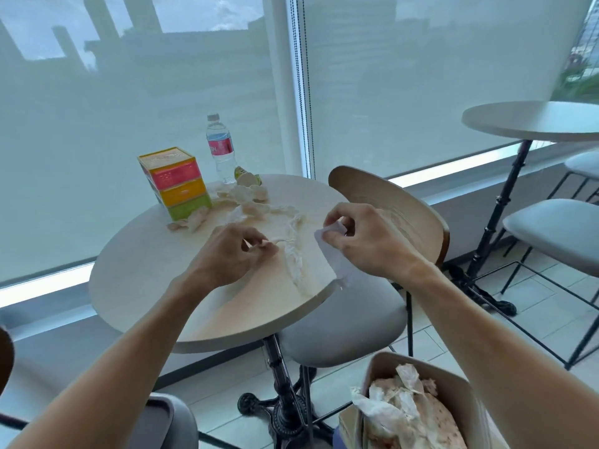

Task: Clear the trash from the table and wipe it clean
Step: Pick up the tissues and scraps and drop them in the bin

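A round pale wooden table [155, 286] carries crumpled tissues [246, 199] near its far side and a long twisted white tissue strip [295, 254] running toward the near right edge. My left hand [233, 251] pinches one end of that strip above the tabletop. My right hand [359, 241] holds a flat white paper piece [334, 260] over the table's right edge. A bin [421, 413] full of crumpled paper stands on the floor at the lower right.
A colourful tissue box [176, 179] and a water bottle [222, 150] stand at the table's far side. A wood-backed chair [389, 202] is tucked in on the right. A second table [534, 121] and stools [557, 231] stand farther right.
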### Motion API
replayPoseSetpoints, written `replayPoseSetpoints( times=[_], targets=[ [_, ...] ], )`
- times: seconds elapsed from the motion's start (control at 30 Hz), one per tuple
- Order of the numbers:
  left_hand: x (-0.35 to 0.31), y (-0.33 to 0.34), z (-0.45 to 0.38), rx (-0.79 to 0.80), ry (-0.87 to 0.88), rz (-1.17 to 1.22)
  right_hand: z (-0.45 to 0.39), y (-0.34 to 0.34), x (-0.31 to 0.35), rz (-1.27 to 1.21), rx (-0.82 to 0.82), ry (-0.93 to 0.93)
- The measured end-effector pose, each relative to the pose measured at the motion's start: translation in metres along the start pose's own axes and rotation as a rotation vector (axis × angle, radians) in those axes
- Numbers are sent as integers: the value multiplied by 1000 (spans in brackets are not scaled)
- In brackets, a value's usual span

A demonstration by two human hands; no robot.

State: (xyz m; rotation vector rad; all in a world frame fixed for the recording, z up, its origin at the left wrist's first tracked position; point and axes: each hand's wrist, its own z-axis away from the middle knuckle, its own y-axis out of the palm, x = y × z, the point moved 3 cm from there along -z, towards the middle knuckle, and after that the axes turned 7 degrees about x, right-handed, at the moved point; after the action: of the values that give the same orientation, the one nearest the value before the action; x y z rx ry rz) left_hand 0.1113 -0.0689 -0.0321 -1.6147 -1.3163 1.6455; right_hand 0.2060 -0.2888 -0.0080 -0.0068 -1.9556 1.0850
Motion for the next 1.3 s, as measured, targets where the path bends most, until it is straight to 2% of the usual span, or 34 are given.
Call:
replayPoseSetpoints(
  times=[0.13,0.27,0.37,0.53,0.77,0.97,1.1,1.3],
  targets=[
    [-16,-2,9,-101,21,111,17,-13,-12,-42,22,28],
    [-44,-5,25,-211,60,248,34,-13,-32,-77,112,63],
    [-68,-2,38,-214,104,335,52,-9,-50,-76,188,90],
    [-112,16,62,-162,159,519,80,4,-90,-10,315,196],
    [-147,64,92,-51,106,565,121,36,-156,179,465,353],
    [-147,128,107,64,3,599,142,41,-185,267,644,403],
    [-140,176,116,167,-129,554,143,26,-194,230,636,416],
    [-120,250,123,275,-234,379,138,5,-185,185,588,382]
  ],
)
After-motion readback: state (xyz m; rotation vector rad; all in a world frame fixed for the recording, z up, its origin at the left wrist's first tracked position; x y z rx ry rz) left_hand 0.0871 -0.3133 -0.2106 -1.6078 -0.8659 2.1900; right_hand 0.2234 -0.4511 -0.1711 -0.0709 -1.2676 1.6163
